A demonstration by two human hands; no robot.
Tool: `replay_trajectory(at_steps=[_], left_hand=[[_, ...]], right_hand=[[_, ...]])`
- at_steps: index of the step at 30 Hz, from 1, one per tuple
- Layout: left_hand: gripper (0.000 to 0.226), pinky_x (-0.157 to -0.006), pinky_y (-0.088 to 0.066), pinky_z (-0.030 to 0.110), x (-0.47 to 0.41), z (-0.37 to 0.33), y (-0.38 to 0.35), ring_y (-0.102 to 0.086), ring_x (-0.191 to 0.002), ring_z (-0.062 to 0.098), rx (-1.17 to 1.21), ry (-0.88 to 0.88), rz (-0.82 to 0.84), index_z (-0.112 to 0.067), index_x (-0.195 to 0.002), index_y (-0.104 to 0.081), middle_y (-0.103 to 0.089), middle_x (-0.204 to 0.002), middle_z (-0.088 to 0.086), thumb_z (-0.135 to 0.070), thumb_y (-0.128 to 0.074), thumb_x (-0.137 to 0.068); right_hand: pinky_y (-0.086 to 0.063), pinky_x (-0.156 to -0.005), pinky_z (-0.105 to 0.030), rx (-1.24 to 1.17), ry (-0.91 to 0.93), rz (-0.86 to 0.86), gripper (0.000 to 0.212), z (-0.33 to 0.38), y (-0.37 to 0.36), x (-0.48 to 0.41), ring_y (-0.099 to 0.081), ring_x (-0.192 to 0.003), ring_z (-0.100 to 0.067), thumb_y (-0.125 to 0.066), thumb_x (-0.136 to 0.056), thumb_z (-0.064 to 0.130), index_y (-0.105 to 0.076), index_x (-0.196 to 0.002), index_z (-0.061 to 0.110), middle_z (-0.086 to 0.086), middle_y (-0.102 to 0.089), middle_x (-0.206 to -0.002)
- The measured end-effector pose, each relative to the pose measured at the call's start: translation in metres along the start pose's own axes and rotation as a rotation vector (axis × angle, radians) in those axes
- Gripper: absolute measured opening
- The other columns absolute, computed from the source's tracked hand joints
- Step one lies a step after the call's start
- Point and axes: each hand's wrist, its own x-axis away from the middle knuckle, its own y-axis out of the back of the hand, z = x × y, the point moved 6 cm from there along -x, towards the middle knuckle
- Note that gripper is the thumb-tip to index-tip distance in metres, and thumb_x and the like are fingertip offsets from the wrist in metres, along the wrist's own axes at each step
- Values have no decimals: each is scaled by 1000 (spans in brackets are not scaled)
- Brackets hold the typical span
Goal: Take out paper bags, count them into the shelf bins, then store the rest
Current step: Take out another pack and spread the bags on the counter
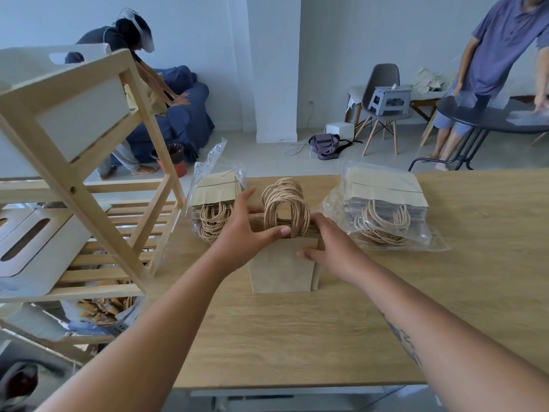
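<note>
A stack of flat brown paper bags stands on edge in the middle of the wooden table, its twine handles pointing up. My left hand grips the stack's top left, thumb on the near face. My right hand holds the top right edge, fingers on the front bag. An opened plastic pack of bags lies to the left, another plastic-wrapped pack to the right. White bins sit in the wooden shelf at the left.
A lower shelf holds a bin with brown bags. Beyond the table, one person bends over a blue sofa; another stands at a dark round table. A grey chair, a stool and a bag are on the floor.
</note>
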Motion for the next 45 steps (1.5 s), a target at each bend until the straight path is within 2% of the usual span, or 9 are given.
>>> replay_trajectory(at_steps=[4,9,13,16,19,22,29,36,45], left_hand=[[75,-97,-43,26,-14,-20,-8,-57,-117,6,-133,-48,141,-34,-143,-39,-60,-128,-13,-43,-80,-80],[56,-93,-51,32,-9,-4,-19,-60,-109,15,-177,-66,29,-23,-127,-53,-62,-116,-3,-50,-75,-82],[100,-106,-37,31,3,9,-12,-39,-129,11,100,52,-24,-26,-151,-28,-41,-138,-7,-39,-86,-70],[116,-114,-33,36,8,30,-22,-34,-137,14,188,182,86,-30,-154,-19,-37,-147,-4,-38,-91,-64],[104,-107,-47,37,11,48,-30,-54,-125,16,189,215,91,-32,-148,-32,-51,-141,3,-33,-94,-64],[91,-107,-45,37,11,52,-31,-49,-126,15,147,207,37,-29,-140,-34,-45,-139,1,-25,-91,-70],[57,-88,-49,21,9,48,-33,-62,-105,6,207,162,47,-35,-111,-50,-67,-107,-10,-13,-87,-74],[58,-99,-54,41,8,59,-40,-67,-110,15,255,154,49,-21,-122,-57,-71,-116,0,-11,-87,-73],[64,-98,-55,37,8,57,-49,-65,-113,15,302,149,30,-18,-131,-49,-69,-120,1,-12,-84,-77]], right_hand=[[-44,-82,-32,64,11,47,44,3,0,-4,-53,-103,-16,-71,-87,28,-46,-122,25,2,-50,-113],[-49,-80,-27,-194,-104,-32,63,-10,1,1,-63,-96,-10,-76,-83,21,-37,-130,31,9,-63,-108],[-49,-80,-23,-486,-227,-34,54,-33,-7,6,-63,-106,-13,-79,-81,23,-50,-126,27,8,-67,-111],[-49,-94,-32,-554,-271,-17,65,-42,-16,8,-61,-112,-14,-79,-81,29,-45,-136,25,6,-68,-116],[-49,-96,-32,-537,-272,0,62,-42,-22,8,-62,-107,-10,-81,-79,23,-46,-129,32,8,-69,-112],[-49,-92,-28,-517,-260,14,56,-43,-26,7,-64,-106,-10,-83,-76,18,-50,-117,38,10,-71,-107],[-52,-93,-31,-536,-220,-11,60,-44,-24,7,-67,-102,-9,-84,-74,15,-53,-121,37,8,-73,-106],[-50,-88,-27,-549,-222,-22,57,-49,-28,10,-65,-104,-10,-80,-79,15,-53,-127,28,7,-72,-108],[-44,-94,-28,-424,-232,34,67,-53,-28,9,-58,-114,-11,-73,-86,29,-34,-141,25,12,-65,-116]])
